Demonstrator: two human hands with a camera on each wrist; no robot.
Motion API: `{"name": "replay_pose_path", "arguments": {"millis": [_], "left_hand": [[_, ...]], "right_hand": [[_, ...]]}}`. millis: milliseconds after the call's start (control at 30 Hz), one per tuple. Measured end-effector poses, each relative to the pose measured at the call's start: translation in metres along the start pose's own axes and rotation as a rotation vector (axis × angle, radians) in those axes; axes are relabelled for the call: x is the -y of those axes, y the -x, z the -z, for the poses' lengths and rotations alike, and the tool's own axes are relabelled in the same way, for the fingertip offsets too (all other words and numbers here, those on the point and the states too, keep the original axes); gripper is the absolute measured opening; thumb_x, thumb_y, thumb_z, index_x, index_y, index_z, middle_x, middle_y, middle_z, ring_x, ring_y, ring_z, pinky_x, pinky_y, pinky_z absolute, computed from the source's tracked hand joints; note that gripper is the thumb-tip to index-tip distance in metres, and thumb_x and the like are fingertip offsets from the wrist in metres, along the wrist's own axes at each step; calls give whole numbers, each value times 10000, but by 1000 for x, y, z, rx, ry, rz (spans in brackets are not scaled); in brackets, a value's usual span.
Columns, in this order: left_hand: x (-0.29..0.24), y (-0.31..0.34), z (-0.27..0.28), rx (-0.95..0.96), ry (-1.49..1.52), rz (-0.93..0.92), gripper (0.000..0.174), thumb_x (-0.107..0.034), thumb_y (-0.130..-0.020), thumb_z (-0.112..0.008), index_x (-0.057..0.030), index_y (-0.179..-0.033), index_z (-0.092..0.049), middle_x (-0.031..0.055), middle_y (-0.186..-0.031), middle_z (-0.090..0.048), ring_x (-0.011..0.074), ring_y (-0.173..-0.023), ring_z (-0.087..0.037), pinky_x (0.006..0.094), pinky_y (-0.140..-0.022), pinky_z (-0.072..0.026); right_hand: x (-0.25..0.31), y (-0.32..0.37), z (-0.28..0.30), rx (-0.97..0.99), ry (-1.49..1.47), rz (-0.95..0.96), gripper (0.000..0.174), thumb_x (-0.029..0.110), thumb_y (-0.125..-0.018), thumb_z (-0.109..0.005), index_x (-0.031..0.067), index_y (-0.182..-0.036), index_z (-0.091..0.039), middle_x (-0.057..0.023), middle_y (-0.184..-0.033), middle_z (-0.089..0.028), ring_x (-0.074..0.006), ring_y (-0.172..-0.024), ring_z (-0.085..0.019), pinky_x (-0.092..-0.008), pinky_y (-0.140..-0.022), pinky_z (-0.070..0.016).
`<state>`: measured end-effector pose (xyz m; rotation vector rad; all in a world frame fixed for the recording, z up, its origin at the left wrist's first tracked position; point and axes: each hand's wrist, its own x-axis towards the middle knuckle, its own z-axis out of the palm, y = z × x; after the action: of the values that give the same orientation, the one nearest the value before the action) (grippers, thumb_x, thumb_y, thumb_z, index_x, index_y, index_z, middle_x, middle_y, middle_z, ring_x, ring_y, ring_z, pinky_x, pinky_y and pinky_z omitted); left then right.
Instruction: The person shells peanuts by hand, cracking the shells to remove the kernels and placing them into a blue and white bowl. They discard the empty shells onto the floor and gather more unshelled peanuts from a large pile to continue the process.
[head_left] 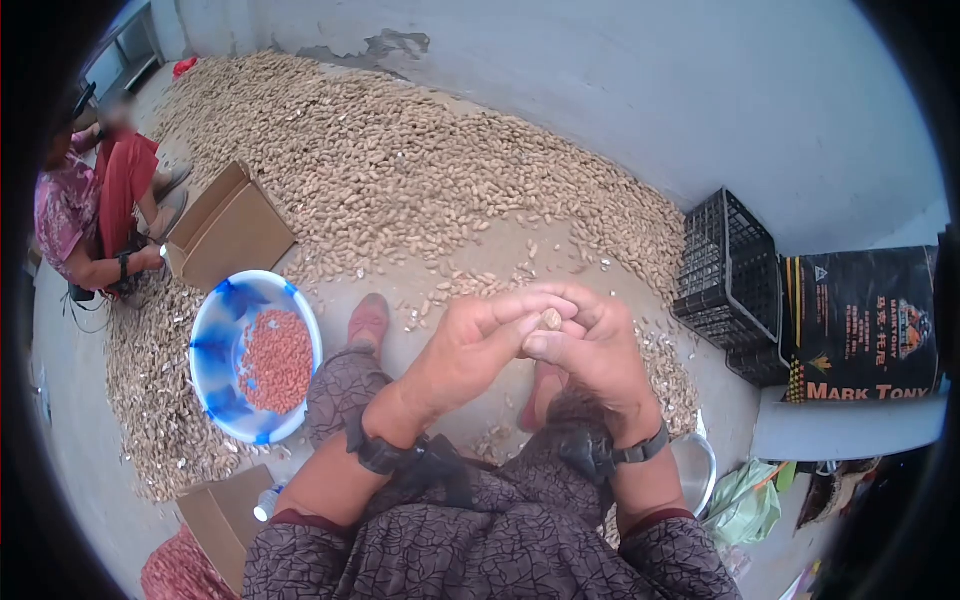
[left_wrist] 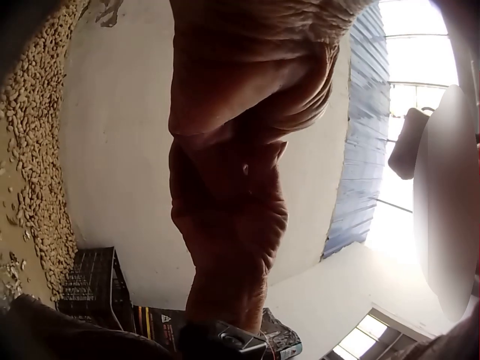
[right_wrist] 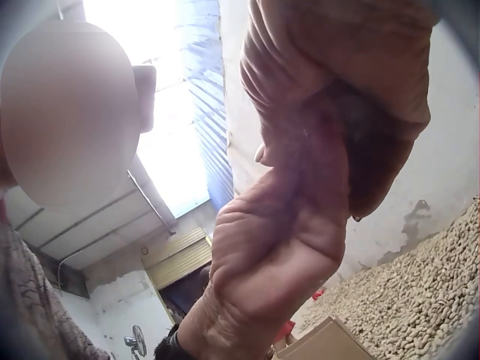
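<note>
In the head view, a peanut in its pale shell (head_left: 550, 319) is between the thumbs and fingertips of both hands, held over the lap. My left hand (head_left: 468, 348) pinches it from the left, its fingers curled inward. From the right, my right hand (head_left: 597, 350) grips it with the thumb against the shell. Both wrist views show the left hand (left_wrist: 240, 75) and the right hand (right_wrist: 337, 60) meeting at the fingers; the peanut is hidden there. Beside the left knee, a blue and white basin (head_left: 212, 385) holds reddish shelled peanuts (head_left: 277, 362).
A wide heap of unshelled peanuts (head_left: 400, 170) lies along the wall. Cardboard boxes (head_left: 235, 235) stand at left, near a seated person (head_left: 85, 210). At right are a black plastic crate (head_left: 728, 265), a black printed bag (head_left: 860, 330) and a metal bowl (head_left: 710, 480).
</note>
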<state>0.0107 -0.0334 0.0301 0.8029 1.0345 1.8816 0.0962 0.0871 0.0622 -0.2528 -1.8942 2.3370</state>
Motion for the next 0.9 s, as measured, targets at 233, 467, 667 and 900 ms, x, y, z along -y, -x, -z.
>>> {"name": "replay_pose_path", "arguments": {"millis": [233,467,667,900], "left_hand": [[2,2,1,29,46,-3,257,-58,-872,-438,51,-1092,-519,118,-1015,-583,154,-938,-553,260,-825,-435],[-2,3,7,108,-489,-286,286,16,-809,-466,54,-1087,-521,138,-963,-609,146,-828,-587,245,-744,-452],[-9,11,4,93,-408,-183,396,45,-683,-494,49,-1079,-515,118,-855,-607,108,-810,-580,227,-705,-452],[-9,11,2,36,-259,-143,349,21,-751,-482,57,-1097,-505,89,-911,-595,111,-856,-557,234,-750,-444]], "right_hand": [[0,4,2,-7,44,-2,335,17,-730,-633,-33,-1050,-547,-44,-914,-590,-82,-830,-538,-217,-731,-456],[-7,3,3,-27,97,54,304,32,-713,-660,-13,-1003,-584,-14,-849,-602,-57,-764,-528,-193,-680,-444],[-11,2,0,-42,166,94,269,37,-718,-648,-11,-978,-594,-17,-819,-607,-62,-741,-531,-200,-649,-444],[-17,-5,4,-17,128,91,269,35,-731,-633,-24,-989,-581,-29,-832,-607,-87,-775,-556,-218,-659,-459]]}}
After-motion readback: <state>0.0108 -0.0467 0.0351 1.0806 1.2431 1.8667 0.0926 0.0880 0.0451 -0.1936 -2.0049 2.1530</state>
